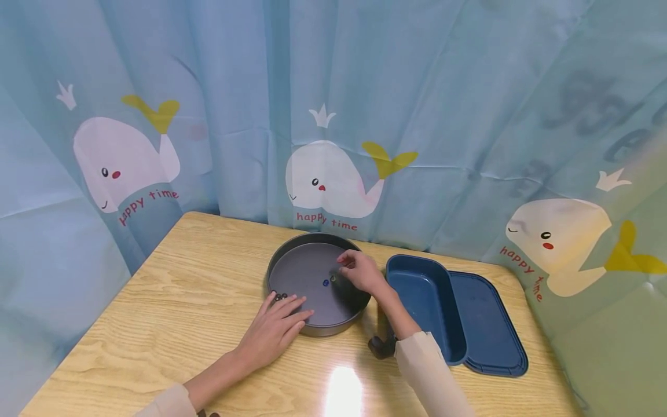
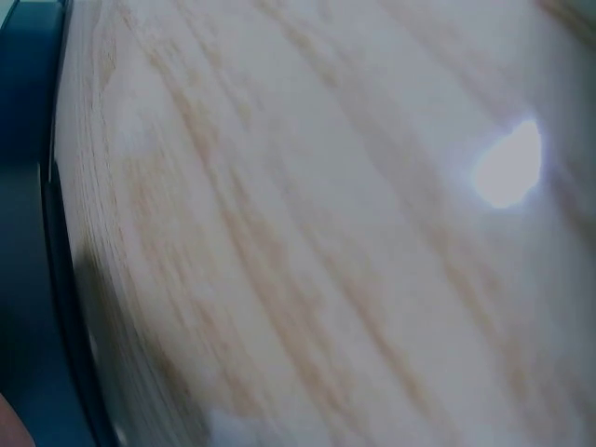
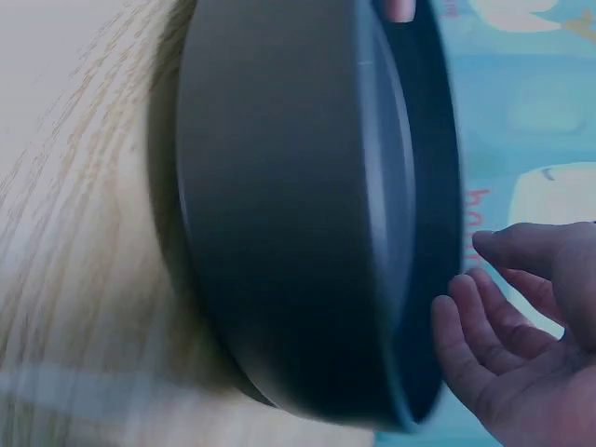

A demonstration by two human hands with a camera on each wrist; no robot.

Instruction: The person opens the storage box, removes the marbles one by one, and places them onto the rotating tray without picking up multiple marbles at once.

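A round dark grey pan (image 1: 312, 278) stands on the wooden table. On its floor lie a small blue marble (image 1: 325, 282) and a greenish marble (image 1: 333, 278) side by side. Several small dark balls (image 1: 279, 296) sit against the near left wall. My left hand (image 1: 276, 327) rests over the near left rim, fingers stretched into the pan beside the dark balls. Above the right part of the pan hovers my right hand (image 1: 361, 271), its fingers loosely bent. The right wrist view shows that hand (image 3: 521, 345) by the rim, thumb and fingers apart, nothing visible between them.
Right of the pan stands a blue rectangular box (image 1: 424, 301), overlapping a blue lid (image 1: 487, 324). A black curved object (image 1: 383, 346) lies partly behind the right forearm. A blue whale-print curtain (image 1: 333, 116) hangs behind the wooden table (image 1: 172, 301).
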